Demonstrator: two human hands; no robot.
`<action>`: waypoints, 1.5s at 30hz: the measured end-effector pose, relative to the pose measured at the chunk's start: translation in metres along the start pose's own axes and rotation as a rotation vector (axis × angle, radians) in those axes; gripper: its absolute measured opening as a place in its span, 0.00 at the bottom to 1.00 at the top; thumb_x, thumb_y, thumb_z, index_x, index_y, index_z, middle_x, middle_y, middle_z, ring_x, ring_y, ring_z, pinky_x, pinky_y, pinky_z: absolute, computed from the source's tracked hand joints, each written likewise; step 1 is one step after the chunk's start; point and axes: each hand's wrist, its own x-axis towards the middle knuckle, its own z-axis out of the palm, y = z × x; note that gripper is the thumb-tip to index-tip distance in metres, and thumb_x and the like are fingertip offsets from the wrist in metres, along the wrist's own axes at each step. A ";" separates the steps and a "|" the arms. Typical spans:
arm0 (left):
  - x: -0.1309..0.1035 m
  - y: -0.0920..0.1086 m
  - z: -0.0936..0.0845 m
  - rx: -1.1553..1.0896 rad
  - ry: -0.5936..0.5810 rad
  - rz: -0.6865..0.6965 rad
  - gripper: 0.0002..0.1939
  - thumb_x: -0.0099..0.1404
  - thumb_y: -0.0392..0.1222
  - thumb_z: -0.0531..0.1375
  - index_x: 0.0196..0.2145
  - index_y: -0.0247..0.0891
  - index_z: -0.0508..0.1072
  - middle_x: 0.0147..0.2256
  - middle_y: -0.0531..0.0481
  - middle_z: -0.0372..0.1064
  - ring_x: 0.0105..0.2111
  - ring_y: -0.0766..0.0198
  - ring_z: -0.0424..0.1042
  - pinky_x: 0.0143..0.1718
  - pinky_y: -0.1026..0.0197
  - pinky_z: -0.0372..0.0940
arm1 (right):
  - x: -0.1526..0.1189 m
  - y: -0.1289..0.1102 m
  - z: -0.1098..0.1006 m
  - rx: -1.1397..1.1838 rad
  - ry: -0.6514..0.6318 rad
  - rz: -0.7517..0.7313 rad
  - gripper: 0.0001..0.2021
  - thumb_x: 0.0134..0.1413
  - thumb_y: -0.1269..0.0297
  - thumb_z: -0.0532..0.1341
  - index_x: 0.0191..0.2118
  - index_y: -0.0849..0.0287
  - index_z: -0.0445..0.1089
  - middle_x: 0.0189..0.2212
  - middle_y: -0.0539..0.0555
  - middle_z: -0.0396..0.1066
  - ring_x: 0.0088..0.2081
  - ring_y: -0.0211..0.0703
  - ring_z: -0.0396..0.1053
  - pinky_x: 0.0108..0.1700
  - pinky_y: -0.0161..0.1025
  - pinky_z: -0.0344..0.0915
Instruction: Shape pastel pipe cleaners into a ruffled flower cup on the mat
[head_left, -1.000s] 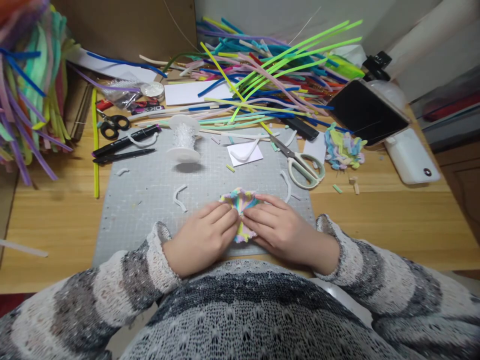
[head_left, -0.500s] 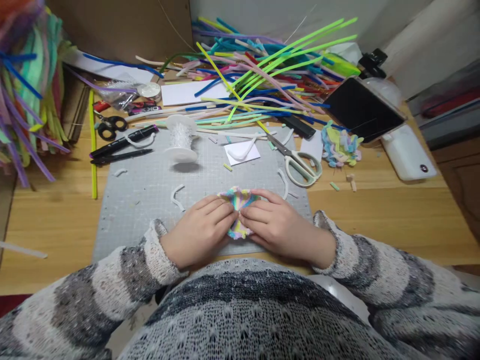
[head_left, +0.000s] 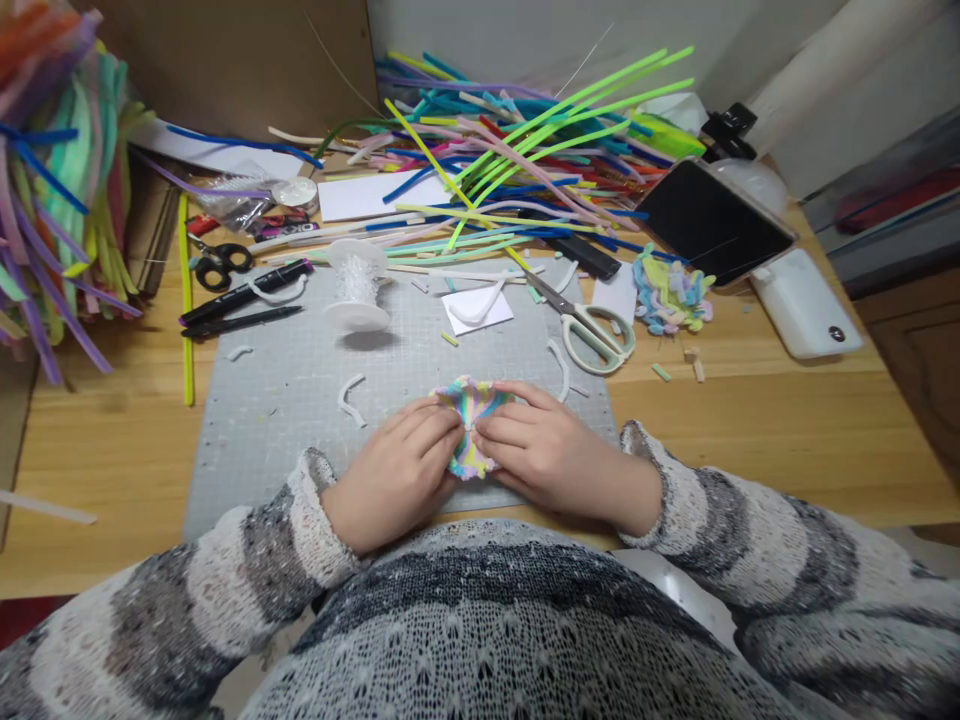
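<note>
A round, ruffled pastel piece (head_left: 471, 462) in pink, yellow and blue is held over the near edge of the grey cutting mat (head_left: 292, 450). My left hand (head_left: 397, 465) grips its left side, fingers bent over it. On its right side my right hand (head_left: 559, 455) holds it, with fingertips pressed near its middle. Both thumbs are hidden. Short white fuzzy pieces lie on the mat, one (head_left: 349, 401) left of the hands and another (head_left: 559, 370) to the right.
White-handled scissors (head_left: 596, 335), a spool (head_left: 357, 287) and a white card (head_left: 477, 312) lie beyond the hands. Colourful fuzzy stems (head_left: 517, 150) are heaped at the back. Markers (head_left: 244, 298) lie left; a curly pastel bundle (head_left: 673, 290) and a white device (head_left: 806, 303) lie right.
The view has shifted slightly, moving most of the table's things a little left. Both hands still hold the pastel piece, whose middle shows slightly more between the fingers.
</note>
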 end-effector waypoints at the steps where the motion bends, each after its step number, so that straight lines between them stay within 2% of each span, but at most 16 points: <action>1: 0.000 0.000 0.000 -0.002 -0.004 0.007 0.13 0.61 0.33 0.57 0.43 0.24 0.71 0.42 0.37 0.71 0.45 0.53 0.69 0.52 0.46 0.68 | 0.000 0.000 0.000 -0.002 -0.004 0.002 0.09 0.60 0.68 0.56 0.30 0.60 0.72 0.30 0.50 0.73 0.37 0.40 0.69 0.61 0.47 0.56; 11: 0.002 -0.002 0.000 -0.009 0.005 0.019 0.14 0.61 0.34 0.57 0.44 0.28 0.72 0.42 0.39 0.72 0.44 0.55 0.70 0.51 0.48 0.67 | 0.000 -0.001 0.000 -0.006 -0.011 0.004 0.09 0.60 0.69 0.55 0.31 0.59 0.71 0.28 0.50 0.72 0.36 0.40 0.68 0.61 0.47 0.57; 20: 0.005 -0.002 -0.003 0.044 -0.082 0.059 0.12 0.63 0.35 0.55 0.42 0.29 0.72 0.41 0.40 0.73 0.43 0.56 0.71 0.52 0.49 0.66 | 0.000 0.000 0.001 -0.008 -0.008 0.002 0.11 0.61 0.68 0.55 0.31 0.61 0.72 0.28 0.50 0.72 0.36 0.40 0.68 0.61 0.48 0.57; 30: 0.002 -0.003 -0.003 -0.006 -0.013 0.035 0.13 0.62 0.34 0.57 0.44 0.29 0.72 0.42 0.40 0.74 0.44 0.57 0.72 0.52 0.49 0.67 | -0.001 0.000 0.000 -0.013 -0.014 0.001 0.10 0.61 0.69 0.55 0.31 0.61 0.72 0.28 0.50 0.72 0.36 0.40 0.68 0.61 0.47 0.56; 37: 0.003 -0.002 -0.004 0.004 -0.010 0.042 0.12 0.62 0.35 0.56 0.43 0.29 0.72 0.42 0.41 0.74 0.43 0.56 0.72 0.51 0.48 0.68 | 0.000 0.000 -0.001 0.003 -0.005 0.001 0.10 0.61 0.69 0.55 0.33 0.61 0.72 0.29 0.51 0.73 0.37 0.40 0.68 0.60 0.47 0.57; 45: 0.006 0.000 -0.004 0.098 -0.090 0.068 0.11 0.64 0.34 0.54 0.43 0.29 0.71 0.43 0.41 0.73 0.44 0.56 0.71 0.52 0.50 0.65 | 0.000 -0.001 0.001 -0.025 -0.002 -0.009 0.11 0.61 0.70 0.55 0.31 0.62 0.72 0.28 0.50 0.71 0.36 0.39 0.68 0.61 0.47 0.56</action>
